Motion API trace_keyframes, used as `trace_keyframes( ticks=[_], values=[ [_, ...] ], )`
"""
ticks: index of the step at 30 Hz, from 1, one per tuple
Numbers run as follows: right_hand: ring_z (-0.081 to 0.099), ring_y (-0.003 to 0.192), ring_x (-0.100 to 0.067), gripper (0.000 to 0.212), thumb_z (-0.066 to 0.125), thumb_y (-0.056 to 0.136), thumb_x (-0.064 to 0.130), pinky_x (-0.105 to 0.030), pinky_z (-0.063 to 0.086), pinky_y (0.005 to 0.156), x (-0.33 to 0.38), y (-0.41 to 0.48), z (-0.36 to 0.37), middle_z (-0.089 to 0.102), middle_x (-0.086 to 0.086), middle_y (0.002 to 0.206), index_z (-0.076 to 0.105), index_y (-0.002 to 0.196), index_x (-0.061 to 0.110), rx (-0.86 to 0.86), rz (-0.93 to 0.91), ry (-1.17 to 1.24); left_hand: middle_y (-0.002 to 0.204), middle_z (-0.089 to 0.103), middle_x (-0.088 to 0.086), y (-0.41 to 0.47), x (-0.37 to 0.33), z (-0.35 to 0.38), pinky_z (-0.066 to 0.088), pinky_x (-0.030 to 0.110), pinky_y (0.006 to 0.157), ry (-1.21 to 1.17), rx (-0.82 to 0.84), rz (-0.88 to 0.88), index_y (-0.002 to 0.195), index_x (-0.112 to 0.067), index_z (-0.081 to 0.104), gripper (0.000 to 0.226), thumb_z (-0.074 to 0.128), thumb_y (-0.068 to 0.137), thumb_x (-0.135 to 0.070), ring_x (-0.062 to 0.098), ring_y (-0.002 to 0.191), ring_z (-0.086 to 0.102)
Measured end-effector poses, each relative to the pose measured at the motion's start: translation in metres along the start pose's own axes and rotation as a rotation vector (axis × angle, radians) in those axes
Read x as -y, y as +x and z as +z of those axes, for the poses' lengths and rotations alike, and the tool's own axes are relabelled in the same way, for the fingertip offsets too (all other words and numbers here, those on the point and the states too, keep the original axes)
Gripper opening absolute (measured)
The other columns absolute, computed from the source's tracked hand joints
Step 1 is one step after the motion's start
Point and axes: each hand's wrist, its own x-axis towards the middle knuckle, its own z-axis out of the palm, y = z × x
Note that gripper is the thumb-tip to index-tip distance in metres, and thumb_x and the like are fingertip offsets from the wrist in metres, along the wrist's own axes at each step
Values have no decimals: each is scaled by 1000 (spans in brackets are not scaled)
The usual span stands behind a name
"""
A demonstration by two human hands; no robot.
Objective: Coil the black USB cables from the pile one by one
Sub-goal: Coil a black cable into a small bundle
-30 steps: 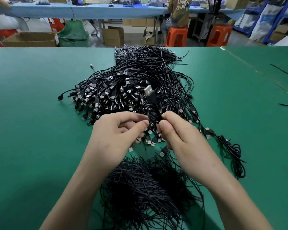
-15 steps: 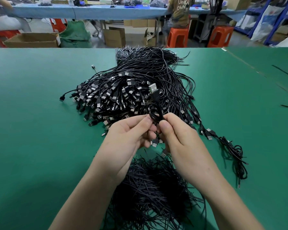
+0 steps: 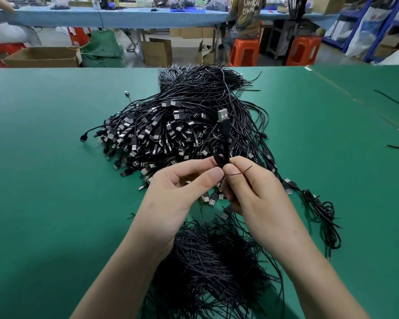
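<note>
A big pile of black USB cables point(image 3: 182, 125) lies on the green table point(image 3: 44, 180), plugs toward me. Above its near edge I hold one small coiled black cable point(image 3: 222, 143), its silver USB plug pointing up. My left hand point(image 3: 177, 194) pinches the coil's lower part between thumb and fingers. My right hand point(image 3: 256, 194) grips the same coil from the right, and a thin dark twist tie point(image 3: 240, 172) crosses its thumb. The coil's lower end is hidden between my fingers.
A heap of short black twist ties point(image 3: 212, 268) lies close in front of me, under my forearms. A loose tangled cable point(image 3: 320, 210) trails off the pile at the right. Beyond the far table edge stand cardboard boxes point(image 3: 42, 57), orange stools point(image 3: 244, 51) and a person.
The coiled cable has risen slightly with both hands. A twist tie end now sticks out across my right thumb, and my left fingers have shifted on the coil.
</note>
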Motion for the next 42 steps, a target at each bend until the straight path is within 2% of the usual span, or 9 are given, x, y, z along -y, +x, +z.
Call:
trace_keyframes(
  ticks=[6,12,14,18,24,28,30,32,42],
  values=[
    [44,60,-19,36,44,107,35,-54,44,59,5,-1,-2,53,2,65,53,78,18,115,-13,57,94,71,19,2,-4,-5,55,54,94,39,19,81,97,-4,78,28,76,88,-30,32,89,69],
    [38,62,-22,41,47,106,39,-46,40,60,5,0,-11,53,4,65,55,74,15,213,25,211,98,69,21,0,-8,-3,56,41,89,42,71,82,97,4,76,32,75,90,-27,32,85,70],
    [39,61,-22,42,46,105,40,-48,40,56,5,-1,-10,52,4,64,55,74,13,213,4,167,108,66,28,1,-9,-5,54,52,94,61,52,83,98,4,76,36,79,87,-30,38,96,67],
    [36,54,-8,43,47,106,34,-21,32,50,8,-1,-12,51,6,61,58,67,21,238,25,226,113,57,36,0,-12,-7,45,64,102,116,75,83,100,4,75,43,71,85,-36,39,103,61],
    [34,43,-7,40,45,97,42,-18,29,47,11,-1,-15,50,3,53,70,79,17,378,109,385,74,58,2,-1,-10,-2,49,21,83,75,213,70,79,-19,73,28,62,96,-38,13,75,59],
    [25,49,-7,40,47,93,51,-12,26,45,12,-3,-9,30,7,57,54,68,20,409,228,547,90,55,32,-1,-13,-4,46,19,99,126,238,128,74,-22,75,34,61,98,-41,23,96,59],
    [25,49,-7,44,49,98,54,-13,24,46,11,-4,-7,29,8,58,50,68,21,437,238,593,90,54,32,-1,-14,-5,49,34,95,109,249,129,75,-19,76,38,65,96,-49,25,92,58],
    [25,48,-8,44,45,98,54,-17,22,47,10,-5,-6,29,8,58,47,69,22,479,244,622,85,58,25,-2,-14,-5,49,42,94,77,241,116,75,-18,76,41,67,93,-53,25,89,60],
    [24,47,-9,36,38,109,40,-21,25,49,6,-3,-3,27,6,61,45,80,20,667,289,909,71,67,-8,-4,-20,-2,49,20,84,50,254,75,67,-26,74,36,56,97,-39,7,79,62]
  ],
)
